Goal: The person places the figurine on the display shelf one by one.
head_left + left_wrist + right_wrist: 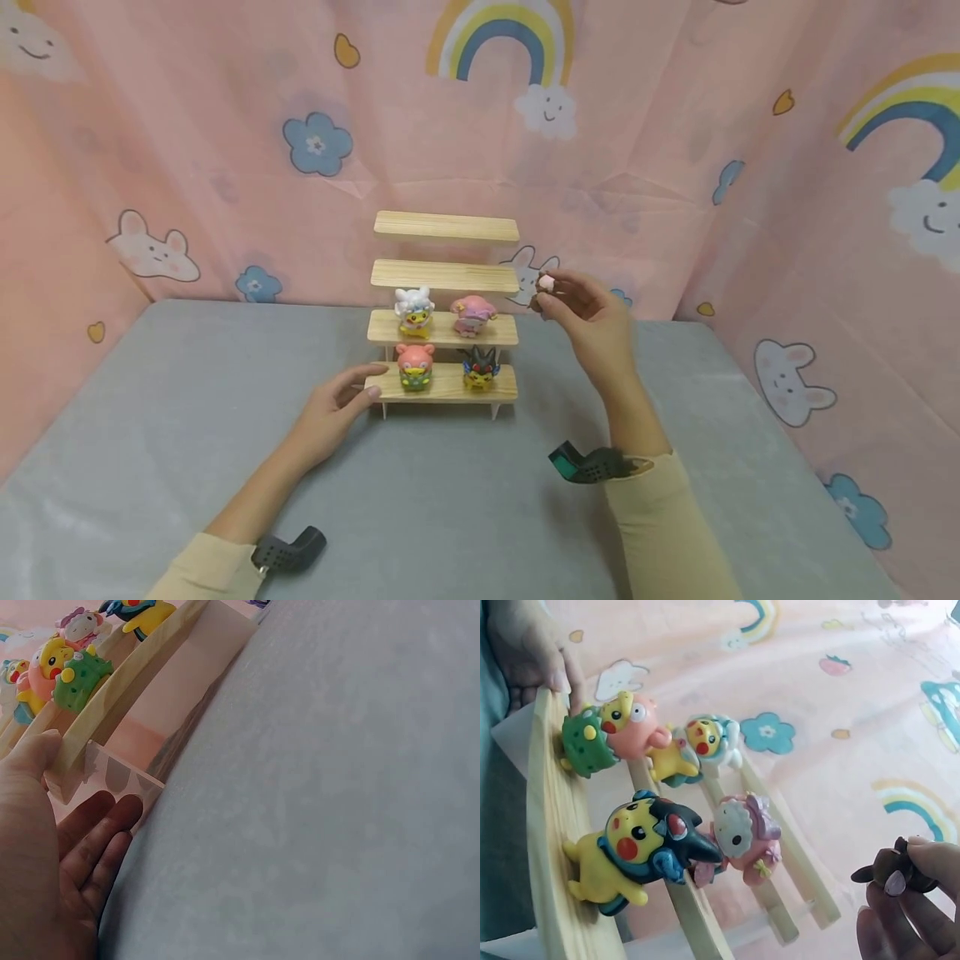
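Note:
A four-step wooden display shelf stands on the table. My left hand grips the left end of its lowest board, thumb at the front corner; the lower fingers hang loosely beneath. To the right of the upper boards, my right hand pinches a small dark brown figurine with a pale pink part, held in the air between thumb and fingertips. On the lowest board are a pink-and-green figurine and a black-hooded yellow figurine. One board up sit a white-hooded figurine and a pink-hooded figurine.
A grey cloth covers the table. Behind and at both sides hangs a pink curtain printed with rainbows, bunnies and flowers. Clear supports hold up the boards. Each wrist carries a black camera mount.

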Motion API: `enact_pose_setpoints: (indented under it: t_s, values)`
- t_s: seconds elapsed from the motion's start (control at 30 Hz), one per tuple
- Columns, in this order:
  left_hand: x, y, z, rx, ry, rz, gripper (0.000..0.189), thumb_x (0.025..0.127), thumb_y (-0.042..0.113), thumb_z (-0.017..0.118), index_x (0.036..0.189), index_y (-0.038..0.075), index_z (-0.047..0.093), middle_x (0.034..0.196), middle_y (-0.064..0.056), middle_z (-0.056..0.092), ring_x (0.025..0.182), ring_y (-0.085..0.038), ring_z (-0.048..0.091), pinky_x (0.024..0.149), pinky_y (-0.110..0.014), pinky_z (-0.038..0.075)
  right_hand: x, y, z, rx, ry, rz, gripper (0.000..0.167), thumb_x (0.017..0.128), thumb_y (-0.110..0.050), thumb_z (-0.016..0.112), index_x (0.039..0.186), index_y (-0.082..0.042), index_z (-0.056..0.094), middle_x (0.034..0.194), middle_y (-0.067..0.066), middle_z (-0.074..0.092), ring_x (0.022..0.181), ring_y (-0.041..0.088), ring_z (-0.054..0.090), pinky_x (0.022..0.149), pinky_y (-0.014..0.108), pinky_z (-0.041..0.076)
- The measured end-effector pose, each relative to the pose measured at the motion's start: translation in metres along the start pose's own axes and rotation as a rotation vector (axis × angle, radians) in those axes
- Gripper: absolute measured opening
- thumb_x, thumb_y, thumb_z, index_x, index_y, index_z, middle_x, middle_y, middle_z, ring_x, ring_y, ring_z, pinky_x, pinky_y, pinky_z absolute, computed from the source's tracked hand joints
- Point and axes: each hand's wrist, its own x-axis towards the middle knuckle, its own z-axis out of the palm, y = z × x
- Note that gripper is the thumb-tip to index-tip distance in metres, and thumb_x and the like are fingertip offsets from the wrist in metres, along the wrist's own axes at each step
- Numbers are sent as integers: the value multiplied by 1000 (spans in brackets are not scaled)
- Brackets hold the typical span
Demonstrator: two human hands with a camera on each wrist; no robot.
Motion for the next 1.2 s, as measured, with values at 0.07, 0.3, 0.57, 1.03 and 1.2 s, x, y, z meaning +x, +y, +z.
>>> enact_pose_setpoints:
  t_s: [0.07, 0.3, 0.57, 1.03, 1.2]
  values:
    - [0, 0, 0, -1, 2, -4, 35, 104, 24, 59, 137, 13, 61, 141, -13, 61, 111, -29, 69, 86, -25, 53, 9, -2, 4, -2, -33, 19, 36, 95, -14, 71, 129, -4, 65, 109, -7, 70, 95, 6, 71, 84, 22, 57]
    - [0, 1, 0, 3, -4, -23, 36, 104, 27, 59, 138, 15, 61, 141, -13, 61, 111, -29, 70, 87, -29, 53, 35, -1, 16, -35, -123, 59, 39, 98, -14, 68, 134, -2, 62, 120, 8, 68, 95, 2, 69, 84, 25, 58]
    - [2, 3, 0, 14, 0, -28, 37, 103, 27, 59, 138, 14, 61, 141, -14, 61, 109, -31, 70, 88, -35, 53, 60, -1, 29, -189, -144, 142, 42, 97, -26, 70, 134, -7, 64, 126, 14, 68, 100, 20, 71, 81, 27, 59]
    - [1, 0, 0, 14, 1, -38, 38, 103, 30, 59, 138, 16, 60, 143, -14, 60, 111, -31, 69, 91, -43, 53, 80, -2, 47, -314, -247, 225, 43, 99, -29, 67, 137, -10, 63, 120, 18, 73, 99, 30, 73, 85, 44, 60]
    - [1, 0, 1, 7, 4, -38, 38, 103, 29, 60, 138, 15, 61, 142, -15, 60, 111, -32, 69, 91, -43, 53, 84, -4, 48, -348, -303, 258, 45, 99, -33, 66, 137, -9, 63, 117, 19, 73, 99, 33, 72, 89, 49, 58]
